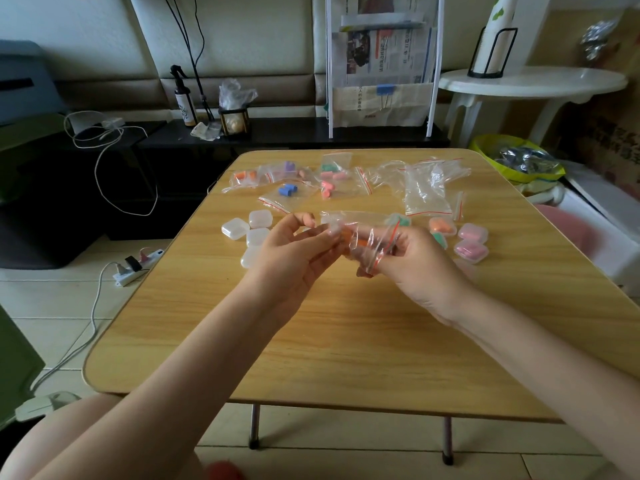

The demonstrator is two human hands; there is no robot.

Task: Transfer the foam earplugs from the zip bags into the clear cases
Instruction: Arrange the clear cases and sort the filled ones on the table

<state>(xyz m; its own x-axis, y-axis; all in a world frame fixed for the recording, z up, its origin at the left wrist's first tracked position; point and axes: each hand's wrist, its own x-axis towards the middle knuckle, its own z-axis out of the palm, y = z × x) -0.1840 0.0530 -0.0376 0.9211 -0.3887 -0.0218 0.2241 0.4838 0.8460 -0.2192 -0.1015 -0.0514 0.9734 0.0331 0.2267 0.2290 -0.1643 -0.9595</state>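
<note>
Head view, single frame. Both hands are raised over the middle of the bench (346, 341), working one zip bag (367, 237) between them.

Left hand (294, 258): grip pinches the left end of the bag, thumb and fingertips closed on the plastic. Right hand (412, 261): grip curled round the red-striped zip end, fingers wrapped in the film. Orange earplugs (356, 241) show through the bag between the two hands; the count is not readable.

Layout: filled bags (287, 192) lie along the far edge toward the left corner, with orange, purple, blue, pink and green plugs. Emptied bags (426, 188) are heaped toward the far right. Empty clear cases (259, 219) sit left of the hands, closed. Filled cases (472, 233) sit right of the hands, pink, orange and green.

Step in hand (judgement): opening the bag to release the orange plugs. Roughly half the lot looks done.

Doing it well:
- Part the zip lips with both thumbs, not by tugging the film, which only stretches.
- Keep the mouth upward until a case is open beneath it.
- Open an empty case first; foam plugs are light and would bounce off the bench.
- Squeeze the plugs out from the closed end, working low over the case.
</note>
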